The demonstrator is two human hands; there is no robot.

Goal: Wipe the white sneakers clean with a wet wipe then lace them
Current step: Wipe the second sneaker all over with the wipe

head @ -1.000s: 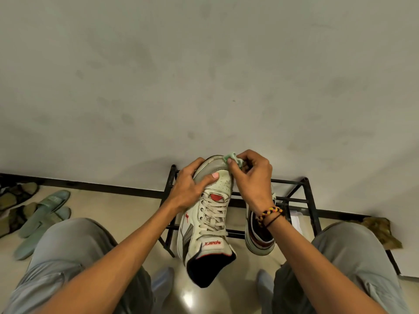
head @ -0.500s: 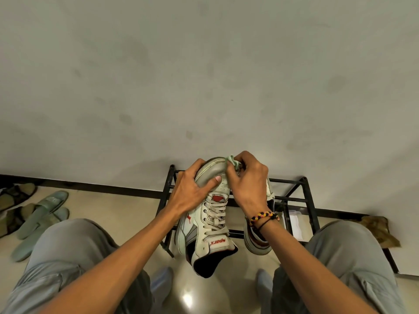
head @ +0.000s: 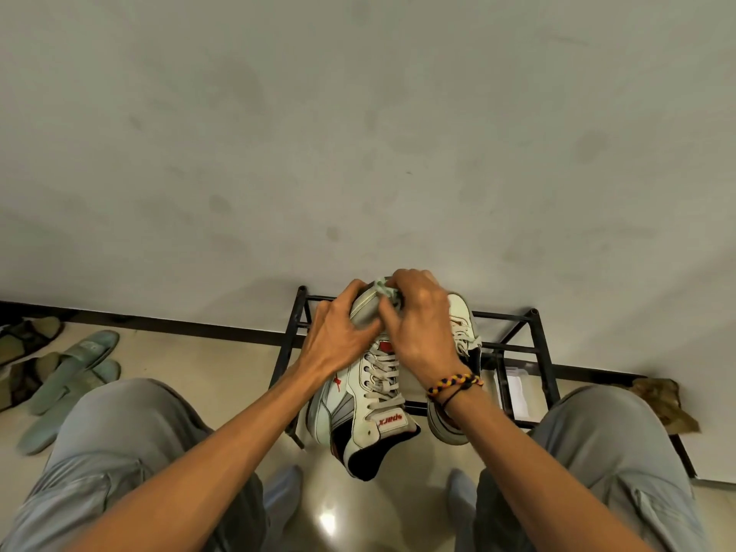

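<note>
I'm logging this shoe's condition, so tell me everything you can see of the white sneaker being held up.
The held sneaker is a white high-top with grey side panels, red accents, a red-lettered tongue label and a dark lining at the collar. Its greyish laces are threaded. It is held in the air, toe up and away, the opening toward the person. The left hand grips the toe's left side; the right hand presses a crumpled pale green wipe onto the toe cap.

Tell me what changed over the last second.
The right hand, pinching the wipe, slid left across the toe of the held sneaker. The shoe's heel swung slightly toward the person's left. The left hand keeps its grip on the toe; the second sneaker stayed on the rack.
</note>
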